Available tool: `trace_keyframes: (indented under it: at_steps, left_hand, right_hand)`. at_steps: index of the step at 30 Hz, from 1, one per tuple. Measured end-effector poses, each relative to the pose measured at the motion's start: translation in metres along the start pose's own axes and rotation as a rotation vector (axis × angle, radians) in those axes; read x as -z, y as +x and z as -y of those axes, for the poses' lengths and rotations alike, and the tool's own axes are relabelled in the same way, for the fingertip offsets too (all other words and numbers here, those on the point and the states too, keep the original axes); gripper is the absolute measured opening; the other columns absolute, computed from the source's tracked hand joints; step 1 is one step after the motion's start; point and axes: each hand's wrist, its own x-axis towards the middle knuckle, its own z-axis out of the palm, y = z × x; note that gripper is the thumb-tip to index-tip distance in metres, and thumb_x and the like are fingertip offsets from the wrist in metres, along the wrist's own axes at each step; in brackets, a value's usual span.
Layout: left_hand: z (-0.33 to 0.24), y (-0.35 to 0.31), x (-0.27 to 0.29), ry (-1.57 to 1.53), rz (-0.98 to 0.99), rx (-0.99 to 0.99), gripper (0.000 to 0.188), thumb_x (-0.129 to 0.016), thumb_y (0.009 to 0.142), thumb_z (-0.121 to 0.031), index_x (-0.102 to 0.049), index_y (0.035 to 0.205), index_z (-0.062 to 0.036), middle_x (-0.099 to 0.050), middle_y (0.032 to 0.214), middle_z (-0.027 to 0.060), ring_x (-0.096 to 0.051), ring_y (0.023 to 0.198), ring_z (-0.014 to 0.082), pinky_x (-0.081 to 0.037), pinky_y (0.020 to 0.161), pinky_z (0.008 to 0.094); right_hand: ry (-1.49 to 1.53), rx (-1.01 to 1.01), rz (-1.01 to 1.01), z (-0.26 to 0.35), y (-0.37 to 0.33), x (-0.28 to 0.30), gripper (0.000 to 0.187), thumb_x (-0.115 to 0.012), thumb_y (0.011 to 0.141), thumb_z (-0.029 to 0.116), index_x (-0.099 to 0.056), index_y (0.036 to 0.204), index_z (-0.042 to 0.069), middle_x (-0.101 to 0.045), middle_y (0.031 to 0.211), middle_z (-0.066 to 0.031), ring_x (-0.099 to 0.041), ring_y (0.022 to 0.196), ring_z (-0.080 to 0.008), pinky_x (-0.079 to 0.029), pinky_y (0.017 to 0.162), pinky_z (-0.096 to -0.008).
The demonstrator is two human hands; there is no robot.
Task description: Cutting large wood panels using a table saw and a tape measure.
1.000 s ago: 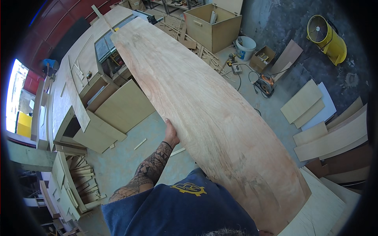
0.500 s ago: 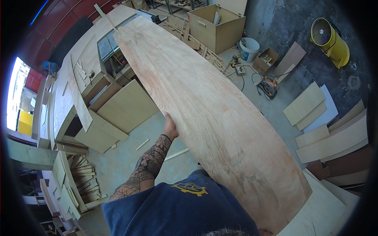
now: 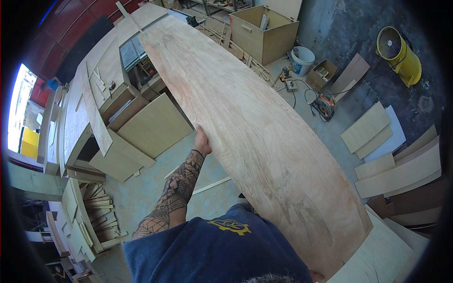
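Note:
A long plywood sheet (image 3: 264,137) with pinkish, streaked grain stretches from beside my body to the far worktable. Its far end lies over the saw table (image 3: 133,51). My left hand (image 3: 203,140) grips the sheet's left edge near mid-length, thumb on top and the other fingers hidden below. At the lower edge of the picture, only a bit of my right hand (image 3: 317,275) shows, closed at the near end of the sheet; most of it is hidden. A narrow wooden strip (image 3: 123,13) stands at the sheet's far left corner.
Cut panels (image 3: 155,127) lean against the worktable. At the right are a wooden box (image 3: 257,40), a white bucket (image 3: 302,59), a corded orange power tool (image 3: 324,104), a yellow blower (image 3: 398,56) and leaning boards (image 3: 401,172). Offcuts (image 3: 101,212) fill a rack at left.
My left hand and the plywood sheet have shifted slightly forward, away from my body. Both hands keep their hold, and the view has turned a little.

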Motion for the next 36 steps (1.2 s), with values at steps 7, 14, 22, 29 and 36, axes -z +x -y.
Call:
trace_keyframes:
  at_steps: [7,14,22,29,36]
  left_hand:
    - [-0.022,0.009,-0.002,0.031,-0.051,-0.016,0.087,-0.024,0.107,-0.070,-0.030,0.161,-0.0016,-0.045,0.160,0.0205,-0.050,0.143,0.0373,-0.040,0.119,0.0583]
    - [-0.035,0.022,-0.001,0.003,-0.080,-0.045,0.085,-0.031,0.107,-0.069,-0.032,0.159,-0.0008,-0.048,0.156,0.0207,-0.054,0.139,0.0387,-0.044,0.116,0.0600]
    - [-0.042,0.029,0.000,-0.008,-0.121,-0.096,0.085,-0.034,0.107,-0.068,-0.034,0.158,0.0011,-0.051,0.154,0.0210,-0.056,0.136,0.0379,-0.046,0.114,0.0589]
    - [-0.031,0.033,-0.007,-0.114,-0.089,-0.174,0.081,-0.036,0.108,-0.063,-0.036,0.155,0.0034,-0.054,0.150,0.0205,-0.060,0.131,0.0387,-0.050,0.110,0.0578]
    - [0.037,0.030,0.030,0.360,-0.212,-0.725,0.065,-0.046,0.110,-0.032,-0.026,0.159,0.0041,-0.042,0.158,0.0256,-0.044,0.146,0.0352,-0.034,0.122,0.0426]
  right_hand:
    - [0.041,-0.010,0.031,0.001,0.003,-0.016,0.072,-0.064,0.096,0.050,-0.048,0.145,0.001,-0.056,0.140,-0.0204,-0.058,0.128,-0.0312,-0.051,0.106,-0.0462]
    - [0.091,-0.028,0.046,-0.003,0.003,-0.028,0.072,-0.064,0.095,0.050,-0.048,0.145,0.001,-0.057,0.139,-0.0203,-0.058,0.127,-0.0310,-0.052,0.106,-0.0459]
    - [0.163,-0.055,0.071,-0.011,0.003,-0.043,0.072,-0.065,0.095,0.050,-0.048,0.144,0.001,-0.057,0.138,-0.0203,-0.059,0.127,-0.0308,-0.052,0.105,-0.0457]
    - [0.217,-0.071,0.077,-0.017,0.009,-0.047,0.071,-0.065,0.094,0.050,-0.048,0.144,0.001,-0.057,0.138,-0.0202,-0.059,0.126,-0.0306,-0.052,0.105,-0.0454]
    - [0.251,-0.117,0.144,-0.021,0.020,-0.057,0.071,-0.066,0.094,0.049,-0.048,0.143,0.001,-0.057,0.137,-0.0202,-0.059,0.126,-0.0304,-0.053,0.105,-0.0452]
